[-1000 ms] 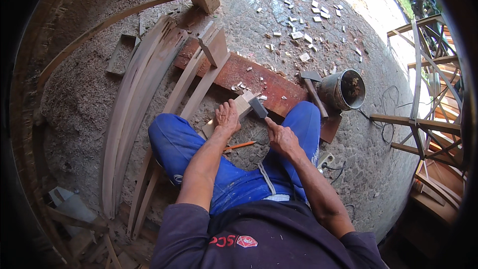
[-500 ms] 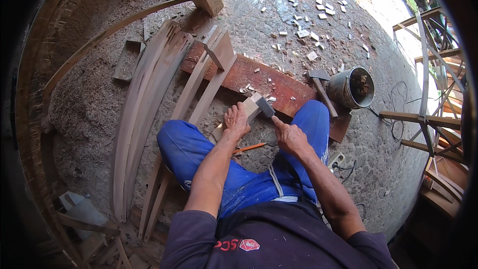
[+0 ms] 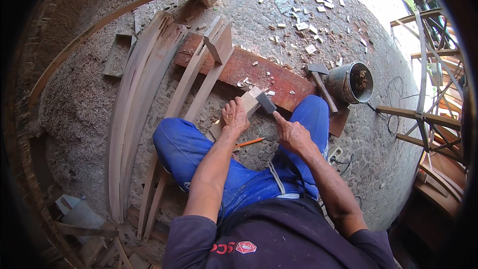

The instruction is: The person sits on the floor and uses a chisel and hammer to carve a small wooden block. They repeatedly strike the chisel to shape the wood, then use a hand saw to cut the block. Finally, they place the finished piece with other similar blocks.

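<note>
My left hand [image 3: 235, 115] is wrapped round a short pale wooden block [image 3: 250, 100], held slanting between my knees. The index finger of my right hand [image 3: 294, 132] points along a tool with a dark, flat, rectangular head [image 3: 266, 103]; the other fingers curl round a handle that is mostly hidden. That dark head lies against the block's right side, near its far end. An orange pencil [image 3: 250, 142] rests below the block, between my legs. Just beyond the block, pale chips lie on a reddish plank [image 3: 279, 80].
Long curved timbers [image 3: 144, 94] and two slimmer notched pieces [image 3: 196, 79] lie at left. A metal bucket [image 3: 359, 83] stands at right, beside a hatchet [image 3: 321, 82]. Shavings cover the left ground; wood chips [image 3: 301, 26] scatter ahead. A power socket [image 3: 335, 153] sits by my right leg.
The view has shifted slightly, moving most things a little up and left in it. Both hands keep their holds, and the dark tool head stays against the block.
</note>
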A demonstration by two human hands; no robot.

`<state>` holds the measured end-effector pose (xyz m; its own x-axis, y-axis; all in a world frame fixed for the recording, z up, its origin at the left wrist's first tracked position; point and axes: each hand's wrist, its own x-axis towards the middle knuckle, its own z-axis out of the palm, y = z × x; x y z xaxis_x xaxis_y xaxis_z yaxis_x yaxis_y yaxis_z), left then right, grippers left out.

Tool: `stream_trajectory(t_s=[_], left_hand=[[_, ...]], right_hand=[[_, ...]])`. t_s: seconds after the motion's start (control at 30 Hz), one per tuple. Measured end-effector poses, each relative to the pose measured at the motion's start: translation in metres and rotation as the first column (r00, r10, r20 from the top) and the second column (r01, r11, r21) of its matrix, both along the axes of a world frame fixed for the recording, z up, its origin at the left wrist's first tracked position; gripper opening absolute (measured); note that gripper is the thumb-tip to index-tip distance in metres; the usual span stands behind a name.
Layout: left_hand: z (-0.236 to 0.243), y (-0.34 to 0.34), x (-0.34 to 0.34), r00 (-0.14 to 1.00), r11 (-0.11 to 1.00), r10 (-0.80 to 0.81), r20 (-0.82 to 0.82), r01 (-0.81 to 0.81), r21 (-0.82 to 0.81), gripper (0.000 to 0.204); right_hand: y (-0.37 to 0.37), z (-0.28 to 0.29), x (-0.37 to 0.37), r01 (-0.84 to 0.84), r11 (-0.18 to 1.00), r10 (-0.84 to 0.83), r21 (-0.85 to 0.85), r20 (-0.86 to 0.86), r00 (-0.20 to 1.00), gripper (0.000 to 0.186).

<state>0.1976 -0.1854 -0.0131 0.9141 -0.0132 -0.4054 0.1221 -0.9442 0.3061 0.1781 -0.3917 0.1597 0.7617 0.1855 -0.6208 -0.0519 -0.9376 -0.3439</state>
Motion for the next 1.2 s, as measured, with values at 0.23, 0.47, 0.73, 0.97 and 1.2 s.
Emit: stream_trajectory(t_s=[0.23,0.47,0.73,0.97,1.2], left_hand=[[-0.002,0.0,0.001,1.0,0.999,-0.009,-0.027,0.008,-0.032,0.071],[0.005,0.002,0.003,1.0,1.0,-0.002,-0.025,0.002,-0.016,0.062],[0.004,0.0,-0.004,1.0,1.0,-0.006,-0.018,0.005,-0.019,0.072],[-0.003,0.002,0.007,0.999,0.998,-0.03,0.027,0.029,0.052,0.074],[0.001,0.0,-0.001,1.0,1.0,-0.02,-0.011,0.02,0.01,0.068]], right_hand=[[0.024,-0.014,0.032,-0.002,1.0,0.002,-0.003,-0.046,0.999,0.047],[0.004,-0.016,0.018,-0.047,0.999,0.046,-0.024,-0.035,0.998,0.048],[0.007,-0.02,0.018,-0.025,1.0,0.024,-0.009,-0.078,0.997,0.048],[0.015,-0.026,0.034,-0.048,0.997,0.045,0.067,0.044,0.998,0.048],[0.0,-0.035,0.017,-0.033,0.995,0.031,0.089,0.02,0.999,0.047]])
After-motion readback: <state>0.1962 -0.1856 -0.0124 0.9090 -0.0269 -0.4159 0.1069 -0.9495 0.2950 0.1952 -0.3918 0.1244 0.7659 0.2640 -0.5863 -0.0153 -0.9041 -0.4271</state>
